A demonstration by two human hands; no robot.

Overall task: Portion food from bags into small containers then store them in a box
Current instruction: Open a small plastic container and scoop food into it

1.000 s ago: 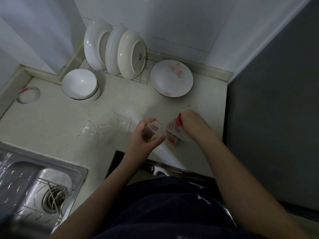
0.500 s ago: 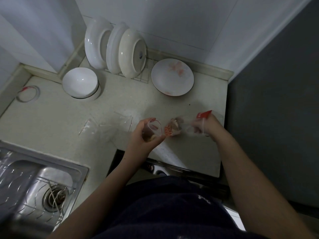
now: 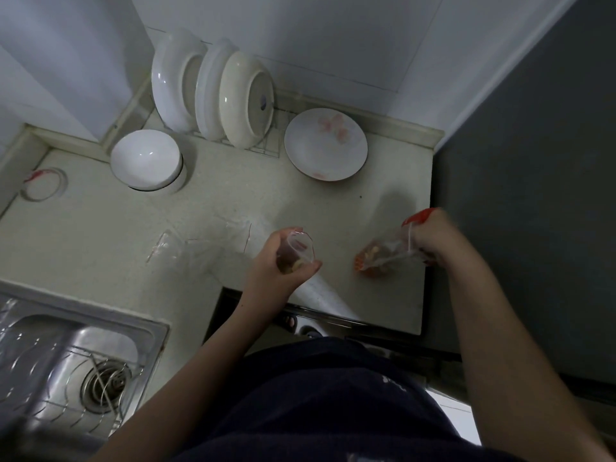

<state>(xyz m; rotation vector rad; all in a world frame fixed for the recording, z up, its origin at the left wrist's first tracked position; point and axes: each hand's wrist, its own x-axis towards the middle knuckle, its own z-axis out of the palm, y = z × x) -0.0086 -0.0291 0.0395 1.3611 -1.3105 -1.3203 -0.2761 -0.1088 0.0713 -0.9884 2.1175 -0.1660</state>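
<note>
Both hands are busy here. The left hand (image 3: 283, 261) is wrapped around a small clear cup (image 3: 297, 250), fingers curled round its side and thumb across the front, with the open mouth tipped up and a bit to the right. You can see some brownish and yellowish food sitting in the bottom, so it's partly filled. The right hand (image 3: 433, 236) is closed in a fist on the neck of a clear plastic bag (image 3: 383, 255) with a red strip at the top, right by the right edge of the table (image 3: 233, 195).

The thing that matters: the bag lies to the right of the cup with a clear gap of bare table between them, not touching. Its long axis runs roughly left-right, the gripped neck at the right end and the orange-ish food bunched at the left end, which points toward the cup. So the food end is already the near end, and the cup mouth is angled toward it.

My guess is that pouring more means closing that gap, and the right hand with the bag looks like the one to travel.

There are 2 or so empty clear bags (image 3: 200, 245) lying flat to the left of the cup. I don't see any box in view.
</note>
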